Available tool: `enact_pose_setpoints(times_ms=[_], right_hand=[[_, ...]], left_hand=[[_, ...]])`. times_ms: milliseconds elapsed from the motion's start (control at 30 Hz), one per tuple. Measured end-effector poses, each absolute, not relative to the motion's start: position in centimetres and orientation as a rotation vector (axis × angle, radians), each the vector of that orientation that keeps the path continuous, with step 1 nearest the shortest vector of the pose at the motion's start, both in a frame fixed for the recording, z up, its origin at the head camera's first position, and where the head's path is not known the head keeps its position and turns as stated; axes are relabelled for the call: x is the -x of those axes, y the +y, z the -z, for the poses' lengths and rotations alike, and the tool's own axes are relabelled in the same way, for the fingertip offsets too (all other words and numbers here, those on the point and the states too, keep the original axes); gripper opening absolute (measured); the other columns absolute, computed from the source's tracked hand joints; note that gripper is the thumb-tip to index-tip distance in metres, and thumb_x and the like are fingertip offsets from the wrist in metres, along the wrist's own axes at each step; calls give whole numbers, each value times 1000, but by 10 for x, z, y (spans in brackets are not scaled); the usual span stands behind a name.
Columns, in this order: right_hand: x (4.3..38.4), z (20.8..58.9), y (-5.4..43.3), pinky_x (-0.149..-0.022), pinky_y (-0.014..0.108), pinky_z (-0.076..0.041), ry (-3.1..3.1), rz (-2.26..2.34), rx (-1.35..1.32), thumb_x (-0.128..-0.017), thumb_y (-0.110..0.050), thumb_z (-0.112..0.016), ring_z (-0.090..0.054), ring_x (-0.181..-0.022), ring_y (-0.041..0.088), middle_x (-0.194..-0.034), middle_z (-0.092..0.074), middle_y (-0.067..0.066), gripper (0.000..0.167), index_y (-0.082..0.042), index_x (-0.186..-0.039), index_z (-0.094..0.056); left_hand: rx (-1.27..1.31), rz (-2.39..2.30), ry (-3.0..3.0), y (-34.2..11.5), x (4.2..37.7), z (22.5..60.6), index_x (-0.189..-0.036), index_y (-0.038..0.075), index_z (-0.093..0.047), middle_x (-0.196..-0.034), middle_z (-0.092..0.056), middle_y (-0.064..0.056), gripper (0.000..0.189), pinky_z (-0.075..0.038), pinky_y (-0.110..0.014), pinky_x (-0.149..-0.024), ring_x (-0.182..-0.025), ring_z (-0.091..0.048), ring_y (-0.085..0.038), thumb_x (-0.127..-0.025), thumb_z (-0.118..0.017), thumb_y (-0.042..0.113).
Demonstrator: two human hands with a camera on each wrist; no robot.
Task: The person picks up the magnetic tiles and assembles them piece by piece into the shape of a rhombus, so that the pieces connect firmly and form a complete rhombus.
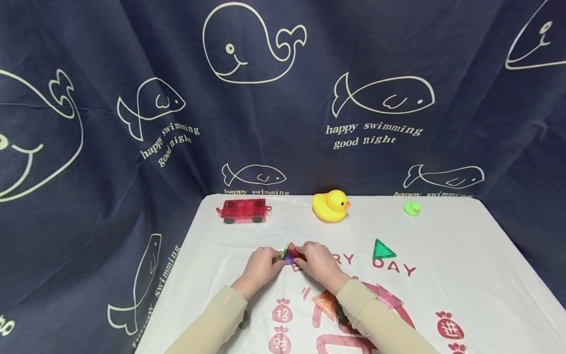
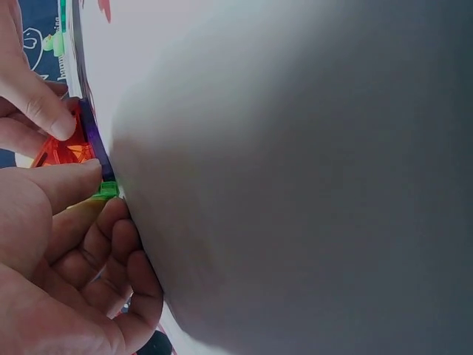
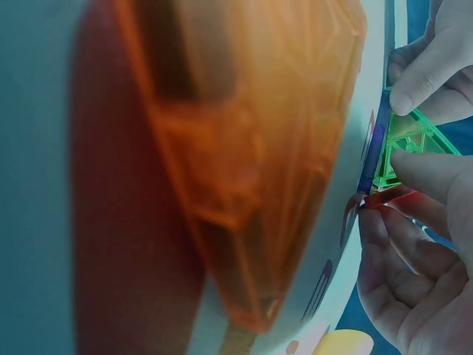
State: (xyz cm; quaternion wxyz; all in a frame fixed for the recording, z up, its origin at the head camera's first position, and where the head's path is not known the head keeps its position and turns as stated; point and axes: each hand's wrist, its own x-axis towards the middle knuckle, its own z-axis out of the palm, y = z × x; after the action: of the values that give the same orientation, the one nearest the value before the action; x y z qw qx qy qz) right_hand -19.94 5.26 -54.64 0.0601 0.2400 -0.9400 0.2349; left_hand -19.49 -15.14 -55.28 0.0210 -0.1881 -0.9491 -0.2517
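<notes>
Around a purple magnetic tile (image 1: 290, 258) lying on the white tabletop, both hands work close together. My left hand (image 1: 261, 268) pinches a light green triangular magnetic tile (image 3: 420, 137), standing up at the purple tile's left edge. Opposite it, my right hand (image 1: 320, 263) holds a red triangular magnetic tile (image 2: 68, 150) between thumb and fingers, also raised at the purple edge. In the left wrist view, the purple tile's edge (image 2: 94, 140) runs along the bases of the red and green tiles. Fingers hide parts of all three tiles.
Along the back stand a red toy wagon (image 1: 243, 210), a yellow duck (image 1: 330, 206) and a small green duck (image 1: 412, 208). A dark green triangle (image 1: 382, 250) lies to the right. An orange tile (image 1: 326, 304) and a pink tile (image 1: 389, 297) lie by the right forearm.
</notes>
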Motion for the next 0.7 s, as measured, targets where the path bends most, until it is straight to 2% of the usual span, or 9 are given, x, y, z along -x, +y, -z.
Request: enact_pose_setpoints(times_ms=[200,367,533,700], right_hand=[[196,548,55,-72,37,-57,-2855,-732,-744,-86,-20,-88,-64,-75,14,-86,-68,2,41,-6,-123,-77],[193,548,57,-76,40,-57,-2866,-814,-728,-87,-20,-87,-66,-80,17,-92,-69,4,38,-5,-120,-75],[190,549,59,-81,41,-58,-2857,-865,-716,-88,-23,-86,-69,-88,20,-98,-71,5,36,-6,-118,-74],[189,547,63,-76,39,-57,-2864,-876,-717,-90,-28,-84,-65,-82,15,-95,-70,2,34,-8,-117,-75]], left_hand=[[577,772,-2946,-152,194,555,-81,13,-77,-59,-50,10,12,-38,-29,-55,-55,-43,-9,-92,-80,16],[562,744,-2946,-151,193,554,-74,14,-72,-59,-49,8,19,-39,-29,-55,-55,-44,-10,-91,-80,15],[554,668,-2935,-148,190,551,-89,9,-78,-73,-54,4,7,-44,-31,-58,-61,-48,-11,-90,-80,16],[549,571,-2911,-145,189,550,-99,6,-77,-85,-59,-1,17,-53,-36,-65,-72,-58,-17,-88,-82,18]])
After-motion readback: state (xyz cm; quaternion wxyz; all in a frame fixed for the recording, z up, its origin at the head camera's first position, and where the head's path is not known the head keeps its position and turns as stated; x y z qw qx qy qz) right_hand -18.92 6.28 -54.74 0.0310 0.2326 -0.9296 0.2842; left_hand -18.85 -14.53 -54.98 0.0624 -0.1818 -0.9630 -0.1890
